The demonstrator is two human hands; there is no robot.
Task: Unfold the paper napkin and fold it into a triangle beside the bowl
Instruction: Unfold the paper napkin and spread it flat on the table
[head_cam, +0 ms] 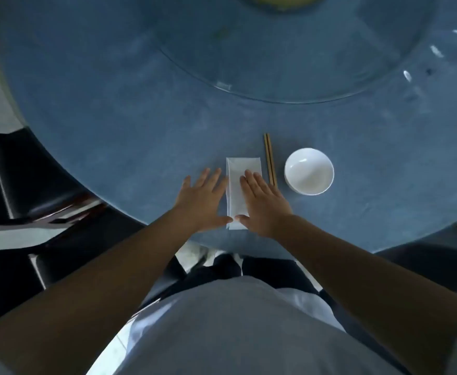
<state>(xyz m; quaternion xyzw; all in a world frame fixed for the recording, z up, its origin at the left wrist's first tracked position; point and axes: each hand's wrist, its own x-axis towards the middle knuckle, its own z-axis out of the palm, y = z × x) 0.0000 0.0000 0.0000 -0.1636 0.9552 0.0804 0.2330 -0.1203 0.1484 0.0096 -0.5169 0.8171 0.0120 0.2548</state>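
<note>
A white paper napkin lies folded as a narrow rectangle on the blue table, near its front edge. A white empty bowl stands to the napkin's right, with a pair of wooden chopsticks between them. My left hand rests flat on the table just left of the napkin, fingers spread, thumb tip at the napkin's near corner. My right hand lies flat over the napkin's right half, fingers apart, thumb on its near end. Neither hand grips anything.
A large round glass turntable covers the table's far middle. Dark chairs stand at the left, and another at the right. The table's curved front edge runs just below my wrists.
</note>
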